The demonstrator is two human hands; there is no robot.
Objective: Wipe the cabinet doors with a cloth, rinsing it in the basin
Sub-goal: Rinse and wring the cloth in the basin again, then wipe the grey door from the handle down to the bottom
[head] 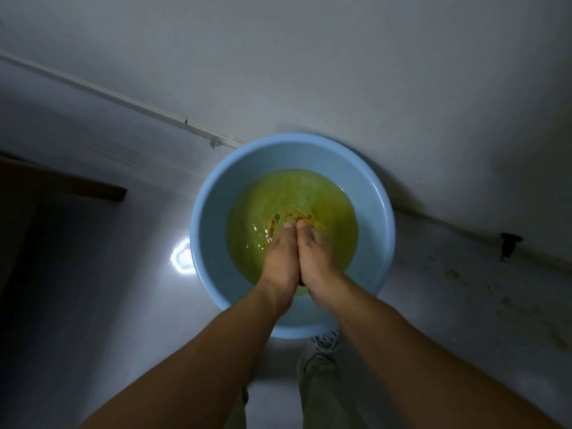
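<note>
left hand [282, 258] and right hand [316, 258] touch side by side in the basin [210, 218] water [309, 193]; at their 12 o'clock perhaps the cloth [275, 223]; fingers submerged, their grip i cannot tell

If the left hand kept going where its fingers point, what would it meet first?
Likely the red-and-green patch under the water just ahead, perhaps on the basin floor; depth is unclear.

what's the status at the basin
left hand and right hand pressed together in blue basin, grip hidden. cloth submerged just beyond them. nothing blocking.
</note>
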